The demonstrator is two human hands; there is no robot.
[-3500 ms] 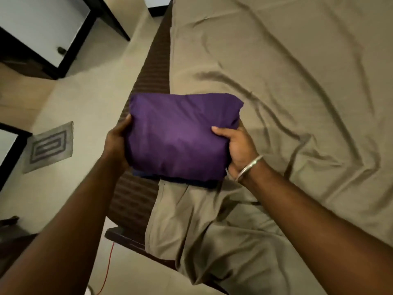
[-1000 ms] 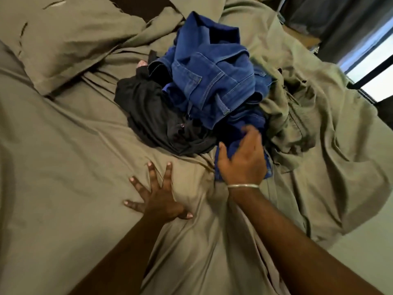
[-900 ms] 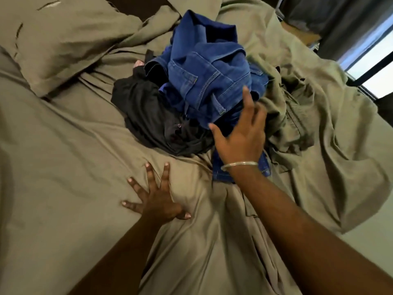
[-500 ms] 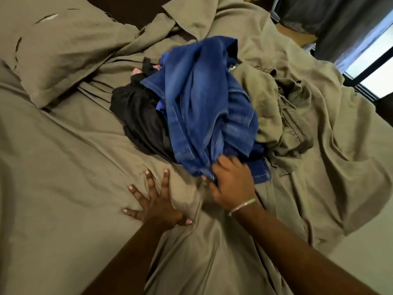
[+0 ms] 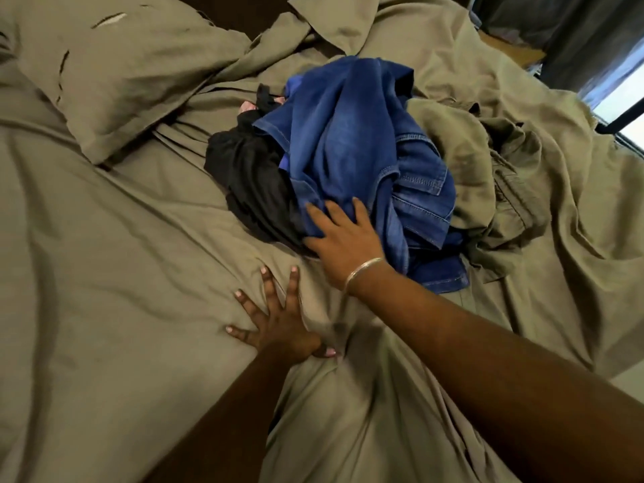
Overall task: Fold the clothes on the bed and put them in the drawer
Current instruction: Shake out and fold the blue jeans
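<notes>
Your right hand (image 5: 343, 247) lies with loose fingers on the blue jeans (image 5: 352, 148), gripping nothing I can see; your left hand (image 5: 278, 320) presses flat, fingers spread, on the bedsheet (image 5: 122, 273).

No readable text, label, brand or number anywhere on the fabrics around the hands.

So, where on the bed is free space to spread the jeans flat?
The sheet lies bare left of the left hand, below the pillow. Ahead is crowded: jeans and a black garment are piled where the right hand reaches; bunched olive fabric fills the right.
</notes>
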